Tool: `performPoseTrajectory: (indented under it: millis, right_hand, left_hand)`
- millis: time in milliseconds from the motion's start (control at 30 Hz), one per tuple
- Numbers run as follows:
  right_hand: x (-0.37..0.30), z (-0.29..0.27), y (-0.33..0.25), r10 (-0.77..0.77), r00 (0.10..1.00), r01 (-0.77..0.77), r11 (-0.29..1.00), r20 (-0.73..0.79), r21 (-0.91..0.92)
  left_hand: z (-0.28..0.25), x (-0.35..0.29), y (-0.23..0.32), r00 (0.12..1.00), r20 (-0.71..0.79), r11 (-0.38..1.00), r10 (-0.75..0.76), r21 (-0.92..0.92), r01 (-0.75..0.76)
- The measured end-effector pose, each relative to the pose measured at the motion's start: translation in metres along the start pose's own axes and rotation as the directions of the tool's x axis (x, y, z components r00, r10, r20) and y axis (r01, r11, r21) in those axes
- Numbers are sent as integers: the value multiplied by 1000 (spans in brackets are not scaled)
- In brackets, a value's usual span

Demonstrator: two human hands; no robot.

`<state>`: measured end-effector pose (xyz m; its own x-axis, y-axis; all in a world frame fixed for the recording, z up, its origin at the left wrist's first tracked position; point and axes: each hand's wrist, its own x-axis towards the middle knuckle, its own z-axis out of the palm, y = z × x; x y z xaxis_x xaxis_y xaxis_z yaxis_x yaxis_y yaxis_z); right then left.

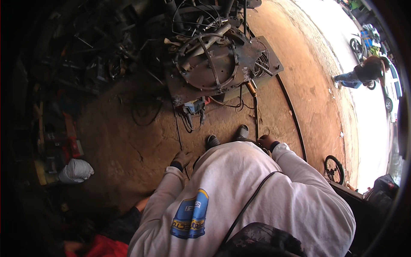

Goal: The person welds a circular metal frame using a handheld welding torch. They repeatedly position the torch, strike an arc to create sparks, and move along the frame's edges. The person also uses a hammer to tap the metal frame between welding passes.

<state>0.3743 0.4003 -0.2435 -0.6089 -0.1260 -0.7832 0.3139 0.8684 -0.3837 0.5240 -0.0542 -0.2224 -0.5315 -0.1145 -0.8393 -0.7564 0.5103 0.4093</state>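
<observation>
My right hand (266, 141) hangs beside my thigh, its fingers closed at the lower end of a long thin cable or rod (257, 115). That line runs up to a copper-coloured, handle-like piece (251, 88) at the metal bench's edge. On the other side, my left hand (183, 158) hangs low in shadow over a thin dark line (178, 128). Whether its fingers grip that line or only overlap it is unclear. In front of me stands the bench (274, 64), bearing a round metal ring frame (208, 62), metal tubing (212, 40) and coiled wire (263, 62).
A small blue-grey machine with cables (195, 109) sits at the bench's near edge. A black hose (291, 111) crosses the floor at right. Scrap metal (102, 55) crowds the left, above a white sack (76, 171). A person (364, 73) stands bent by the street.
</observation>
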Motion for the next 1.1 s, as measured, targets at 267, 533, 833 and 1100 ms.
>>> performPoseTrajectory:
  millis: [267,533,833,1100]
  right_hand:
    - [-20,-4,-21,32,999,-33,997,-19,-70]
    - [-27,-6,-33,41,999,-42,996,-15,-79]
    - [-28,-6,-32,38,999,-40,997,-32,-69]
    - [-25,-3,-23,26,999,-27,999,-26,-35]
  left_hand:
    - [14,-1,-53,992,-125,991,-33,122,49]
    - [-1,-30,-9,998,-46,996,42,86,-38]
    - [1,-32,14,994,-21,994,-104,34,105]
    - [7,-22,-8,995,-60,993,-84,77,88]
